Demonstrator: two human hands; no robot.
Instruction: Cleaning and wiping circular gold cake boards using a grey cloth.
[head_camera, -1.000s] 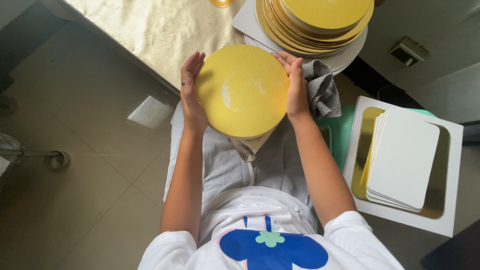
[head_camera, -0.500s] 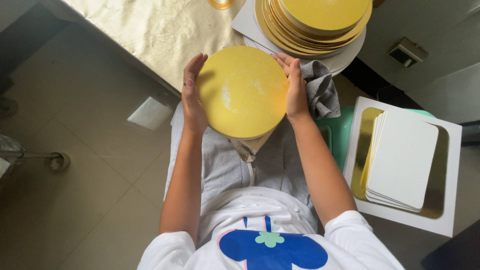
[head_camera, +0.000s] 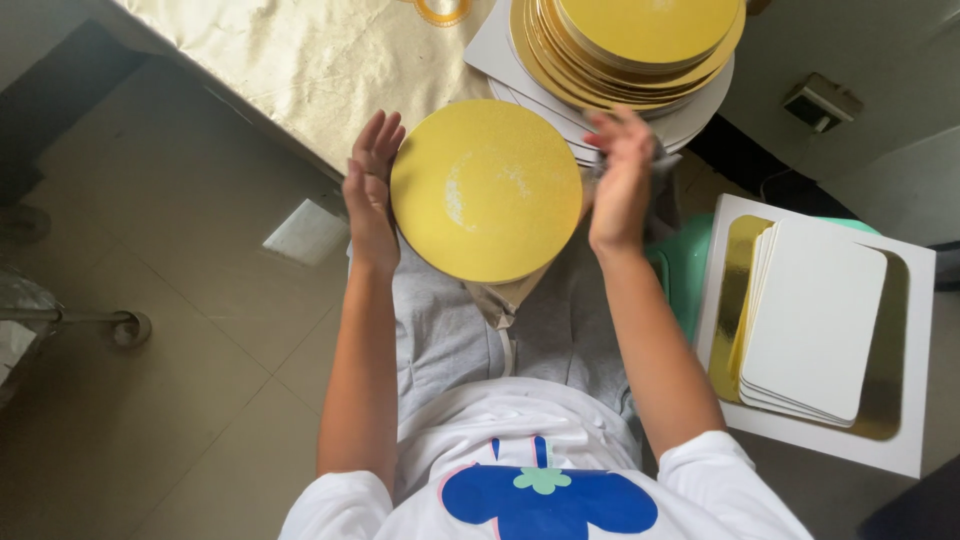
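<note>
Fingers of the left hand (head_camera: 370, 195) press flat at the gold disc's (head_camera: 486, 190) nine o'clock edge; right hand (head_camera: 620, 180), fingers spread, blurred, at three o'clock.

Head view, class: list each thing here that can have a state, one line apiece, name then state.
gold round board: held flat between both palms, above the lap
left hand: open, pressed to the board's edge
right hand: open, blurred, at the board's other edge
stack of gold round boards: piled on the table
white rectangular boards: stacked, face down
</note>
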